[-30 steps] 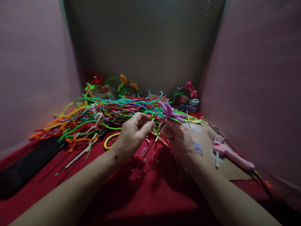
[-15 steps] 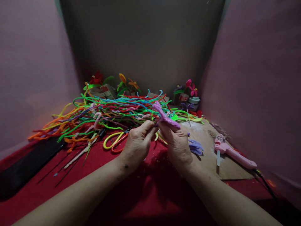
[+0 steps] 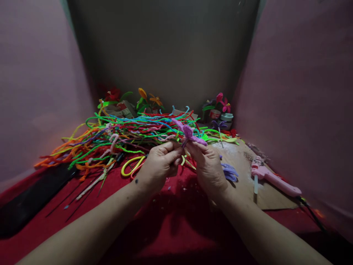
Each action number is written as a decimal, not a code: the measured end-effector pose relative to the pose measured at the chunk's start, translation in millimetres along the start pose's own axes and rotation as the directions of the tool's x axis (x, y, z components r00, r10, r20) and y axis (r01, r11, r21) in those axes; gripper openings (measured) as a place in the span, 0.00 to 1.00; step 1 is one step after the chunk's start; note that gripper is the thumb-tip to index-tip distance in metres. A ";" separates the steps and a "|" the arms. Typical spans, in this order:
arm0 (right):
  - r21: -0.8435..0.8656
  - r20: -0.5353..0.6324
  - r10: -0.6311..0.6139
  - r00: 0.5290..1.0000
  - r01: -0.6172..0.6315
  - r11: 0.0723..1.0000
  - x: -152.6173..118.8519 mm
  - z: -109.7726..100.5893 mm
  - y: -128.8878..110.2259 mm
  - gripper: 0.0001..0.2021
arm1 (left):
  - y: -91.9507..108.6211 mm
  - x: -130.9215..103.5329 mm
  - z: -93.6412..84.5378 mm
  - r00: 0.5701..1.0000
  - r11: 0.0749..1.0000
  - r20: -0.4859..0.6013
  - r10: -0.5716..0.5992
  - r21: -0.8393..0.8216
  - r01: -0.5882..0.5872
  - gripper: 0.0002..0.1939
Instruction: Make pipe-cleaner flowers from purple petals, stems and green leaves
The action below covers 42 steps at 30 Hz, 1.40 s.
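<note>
Between my two hands is a purple pipe-cleaner flower, its fuzzy petals pointing up and to both sides. My right hand pinches it at the base, thumb and fingers closed under the petals. My left hand is closed too, its fingertips meeting the right ones at the flower's thin lower end. What exactly the left fingertips grip there is mostly hidden. Just left of my left hand lie scissors with yellow and red handles, partly covered by it. Folded lilac pipe-cleaner pieces rest right of my right hand.
A big heap of coloured pipe cleaners spreads behind my hands. On the right a pink glue gun lies on a cardboard sheet. A long black object is at left. Pipe-cleaner flowers and a small jar stand behind.
The purple flower has tilted and shifted slightly left, and its petals show more fully. My left hand has turned a little and covers more of the scissors' red handle.
</note>
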State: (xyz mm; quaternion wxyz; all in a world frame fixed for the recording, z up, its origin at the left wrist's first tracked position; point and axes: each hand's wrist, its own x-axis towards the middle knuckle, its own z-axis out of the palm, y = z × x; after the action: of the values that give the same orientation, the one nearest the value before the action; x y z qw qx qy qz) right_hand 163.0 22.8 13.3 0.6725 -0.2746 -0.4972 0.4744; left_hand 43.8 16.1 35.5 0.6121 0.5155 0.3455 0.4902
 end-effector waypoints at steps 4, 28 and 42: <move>-0.097 -0.063 -0.039 0.997 0.033 0.995 -1.9 0.4 3.7 0.08 | -1.9 -0.2 1.2 1.000 0.999 0.005 -0.004 -0.044 0.004 0.09; 0.159 -0.059 0.076 0.995 -0.066 0.985 -4.0 5.6 12.1 0.07 | -24.0 4.8 -10.8 0.658 -0.247 0.434 0.615 0.899 -0.362 0.10; 0.151 0.065 0.046 0.997 -0.055 0.987 -4.3 8.9 2.1 0.08 | -6.6 -4.4 4.4 0.825 0.580 -0.062 0.562 0.741 -0.339 0.03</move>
State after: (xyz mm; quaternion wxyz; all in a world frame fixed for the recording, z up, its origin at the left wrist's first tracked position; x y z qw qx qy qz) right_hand 153.7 18.8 12.9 0.6639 -0.2202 -0.4726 0.5361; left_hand 48.3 10.6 29.8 0.1644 0.7012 0.4460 0.5314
